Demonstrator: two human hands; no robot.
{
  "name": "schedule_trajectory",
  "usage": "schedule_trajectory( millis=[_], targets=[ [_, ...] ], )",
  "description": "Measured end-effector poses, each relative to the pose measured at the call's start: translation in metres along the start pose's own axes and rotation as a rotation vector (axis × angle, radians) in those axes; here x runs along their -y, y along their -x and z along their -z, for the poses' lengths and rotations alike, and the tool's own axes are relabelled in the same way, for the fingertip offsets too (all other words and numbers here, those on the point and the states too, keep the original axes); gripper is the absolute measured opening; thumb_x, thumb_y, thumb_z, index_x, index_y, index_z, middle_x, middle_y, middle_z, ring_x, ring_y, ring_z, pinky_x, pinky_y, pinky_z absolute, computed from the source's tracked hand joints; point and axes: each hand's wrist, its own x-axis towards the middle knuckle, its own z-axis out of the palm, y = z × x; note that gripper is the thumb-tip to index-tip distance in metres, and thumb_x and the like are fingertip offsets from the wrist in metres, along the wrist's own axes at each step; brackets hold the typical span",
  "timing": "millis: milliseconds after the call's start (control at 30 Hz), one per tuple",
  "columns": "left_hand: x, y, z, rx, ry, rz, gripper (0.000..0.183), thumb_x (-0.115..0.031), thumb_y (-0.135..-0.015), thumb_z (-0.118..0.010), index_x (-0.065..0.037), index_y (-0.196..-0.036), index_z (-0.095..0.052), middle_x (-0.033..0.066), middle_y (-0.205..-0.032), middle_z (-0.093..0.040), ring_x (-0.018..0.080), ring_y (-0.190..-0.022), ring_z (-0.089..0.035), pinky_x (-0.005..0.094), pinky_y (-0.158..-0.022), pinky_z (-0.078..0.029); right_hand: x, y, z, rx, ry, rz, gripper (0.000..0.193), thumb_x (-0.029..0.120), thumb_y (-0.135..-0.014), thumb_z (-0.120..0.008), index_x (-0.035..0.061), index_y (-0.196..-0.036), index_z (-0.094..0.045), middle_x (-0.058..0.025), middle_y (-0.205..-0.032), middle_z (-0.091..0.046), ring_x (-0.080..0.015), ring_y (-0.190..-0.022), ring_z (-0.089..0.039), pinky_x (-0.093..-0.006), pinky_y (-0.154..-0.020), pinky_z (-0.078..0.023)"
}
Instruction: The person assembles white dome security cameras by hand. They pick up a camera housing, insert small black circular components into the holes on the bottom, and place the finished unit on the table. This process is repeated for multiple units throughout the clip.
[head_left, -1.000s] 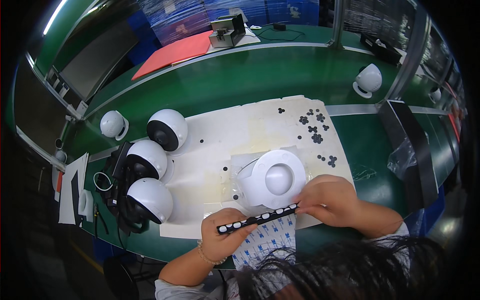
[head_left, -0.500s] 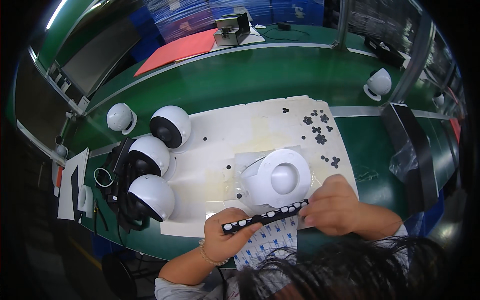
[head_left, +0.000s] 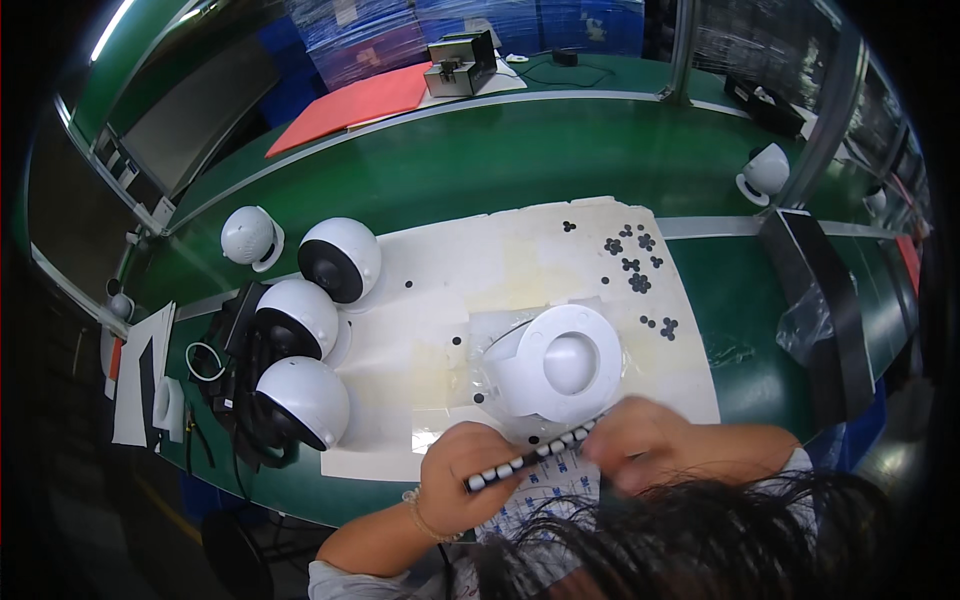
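My left hand point(head_left: 462, 475) is closed around the lower left part of a narrow black strip point(head_left: 540, 453) with white round spots along it. At the strip's upper right end is my right hand point(head_left: 640, 440), its fingers curled but smeared by motion, so what they grip cannot be made out. Just beyond the strip lies a white rounded housing with a ring-shaped base point(head_left: 528, 378), resting on clear plastic. A black round pad point(head_left: 534, 440) shows between the strip and the housing. Under the strip hangs a white sheet with blue print point(head_left: 545, 492).
A pale board point(head_left: 440, 250) covers the bench middle, with black round pads point(head_left: 638, 283) clustered at its far right. Several white spherical devices with black fronts point(head_left: 305, 400) line its left side, beside black cables point(head_left: 245, 400). A long black box point(head_left: 820, 310) stands right.
The strip has tilted more steeply and its left end has moved nearer me. My right hand has come down and slightly left, blurring. A black pad now shows apart, beyond the strip.
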Motion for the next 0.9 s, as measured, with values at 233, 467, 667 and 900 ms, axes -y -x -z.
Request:
schedule_trajectory(
  millis=[233, 467, 667, 900],
  targets=[
    [0.004, -0.006, 0.004, 0.218, -0.245, -0.236, 0.047, -0.007, -0.048, -0.071, -0.008, -0.095, -0.063, 0.0133, -0.125, -0.049, 0.0207, -0.066, -0.057, 0.0307, -0.060, -0.044, -0.031, -0.030, 0.026, -0.452, -0.454, -0.556, 0.061, -0.009, -0.081, -0.046, 0.0053, -0.134, -0.020, -0.0137, -0.118, -0.038, -0.0097, -0.083, -0.050, -0.0223, -0.074, -0.042],
    [0.007, -0.003, 0.001, 0.165, -0.280, -0.282, 0.048, -0.010, -0.047, -0.069, -0.005, -0.094, -0.062, 0.0097, -0.121, -0.053, 0.0189, -0.061, -0.055, 0.0287, -0.057, -0.043, -0.034, -0.026, 0.025, -0.430, -0.488, -0.543, 0.060, -0.010, -0.081, -0.045, 0.0041, -0.134, -0.021, -0.0141, -0.116, -0.040, -0.0102, -0.083, -0.051, -0.0218, -0.073, -0.042],
    [0.010, -0.004, 0.000, 0.162, -0.270, -0.265, 0.045, -0.011, -0.047, -0.069, -0.005, -0.092, -0.063, 0.0097, -0.119, -0.054, 0.0186, -0.061, -0.055, 0.0285, -0.058, -0.043, -0.033, -0.024, 0.024, -0.363, -0.276, -0.526, 0.058, -0.009, -0.080, -0.050, 0.0041, -0.131, -0.026, -0.0140, -0.110, -0.046, -0.0115, -0.082, -0.053, -0.0233, -0.072, -0.043],
    [0.009, -0.003, -0.001, 0.139, -0.271, -0.262, 0.040, -0.009, -0.052, -0.068, -0.004, -0.091, -0.064, 0.0101, -0.118, -0.055, 0.0186, -0.061, -0.055, 0.0287, -0.058, -0.044, -0.026, -0.025, 0.019, -0.321, 0.540, -0.140, 0.052, -0.004, -0.075, -0.058, 0.0046, -0.122, -0.038, -0.0110, -0.097, -0.060, -0.0244, -0.082, -0.058, -0.0314, -0.075, -0.044]
  ],
)
